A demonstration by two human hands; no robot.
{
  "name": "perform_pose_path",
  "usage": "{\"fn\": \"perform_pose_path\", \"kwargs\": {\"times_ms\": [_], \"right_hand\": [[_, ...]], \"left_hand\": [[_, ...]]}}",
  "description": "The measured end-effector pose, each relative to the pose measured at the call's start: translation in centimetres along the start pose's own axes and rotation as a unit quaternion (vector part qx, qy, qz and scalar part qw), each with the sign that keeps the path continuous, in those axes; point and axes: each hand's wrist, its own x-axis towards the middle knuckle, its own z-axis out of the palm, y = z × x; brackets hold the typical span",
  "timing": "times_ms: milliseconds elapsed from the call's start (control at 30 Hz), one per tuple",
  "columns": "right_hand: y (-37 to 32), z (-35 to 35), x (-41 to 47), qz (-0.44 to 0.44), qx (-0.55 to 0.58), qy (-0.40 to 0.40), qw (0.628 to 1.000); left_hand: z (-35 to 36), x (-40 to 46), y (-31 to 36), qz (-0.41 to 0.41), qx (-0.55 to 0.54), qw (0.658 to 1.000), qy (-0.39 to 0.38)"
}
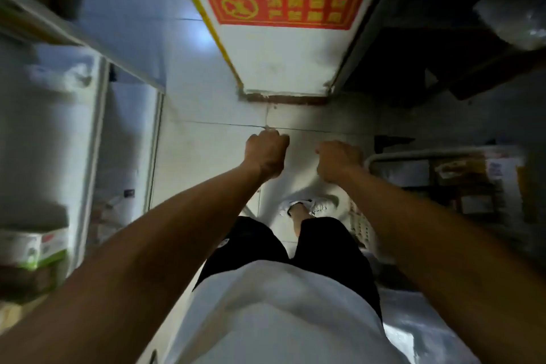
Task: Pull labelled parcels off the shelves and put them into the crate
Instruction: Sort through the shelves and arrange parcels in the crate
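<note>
Parcels (461, 174) already lie in what looks like the crate (384, 156), low on the right, so some picking seems done; more wait on the left shelves (100, 133). Neither hand carries a parcel: the left hand (267, 154) and right hand (338, 161) hang curled into loose fists above the tiled floor (206, 142), holding nothing visible.

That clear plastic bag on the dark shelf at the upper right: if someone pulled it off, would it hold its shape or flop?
The plastic bag would probably flop: its surface looks crumpled and shiny, like thin film. It seems puffy, so likely light for its size. The glossy skin might be slippery. Blur hides its contents, so fragility is unclear.
</note>
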Motion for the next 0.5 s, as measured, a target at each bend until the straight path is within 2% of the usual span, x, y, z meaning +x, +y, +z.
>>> {"fn": "perform_pose_path", "kwargs": {"times_ms": [133,233,400,500], "right_hand": [[-10.6,-0.7,0.8,-0.097,-0.124,0.017,0.987],[-16.6,-0.9,1.4,-0.153,-0.186,0.024,0.970],[-29.3,1.6,2.3,-0.267,-0.233,0.033,0.935],[-36.1,4.3,2.6,-0.316,-0.268,0.027,0.910]], "left_hand": [[2.4,-5.1,-9.2,-0.109,-0.071,0.991,0.014],[4.0,-8.3,-13.7,-0.174,-0.114,0.978,0.022],[9.4,-15.4,-21.9,-0.316,-0.188,0.929,0.036],[13.2,-19.3,-25.5,-0.391,-0.243,0.887,0.030]]}}
